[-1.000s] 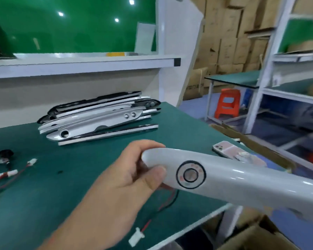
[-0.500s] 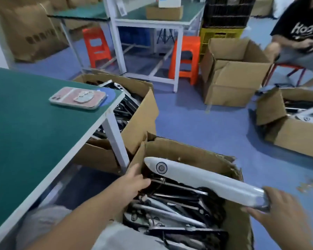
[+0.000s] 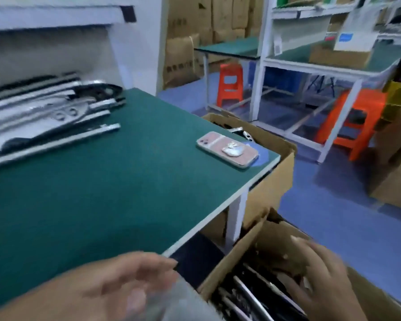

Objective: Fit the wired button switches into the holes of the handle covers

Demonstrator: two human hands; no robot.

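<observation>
The view is blurred by motion. A pile of silver and black handle covers (image 3: pixel 44 112) lies on the green table (image 3: pixel 107 193) at the far left. More handle covers (image 3: pixel 248 295) fill an open cardboard box (image 3: pixel 236 253) on the floor below the table's corner. My right hand (image 3: pixel 320 274) hovers over that box with fingers spread and nothing in it. My left hand (image 3: pixel 125 281) is at the table's front edge, fingers straight, holding nothing. No wired switch is in view.
A pink phone (image 3: pixel 227 149) lies near the table's right corner. A second cardboard box (image 3: pixel 276 158) of parts stands beside the table leg. Orange stools (image 3: pixel 230 84) and white-framed benches stand on the blue floor beyond.
The white handle cover that both hands held over the floor box has left my hands. My head has turned back from the floor toward the table.
</observation>
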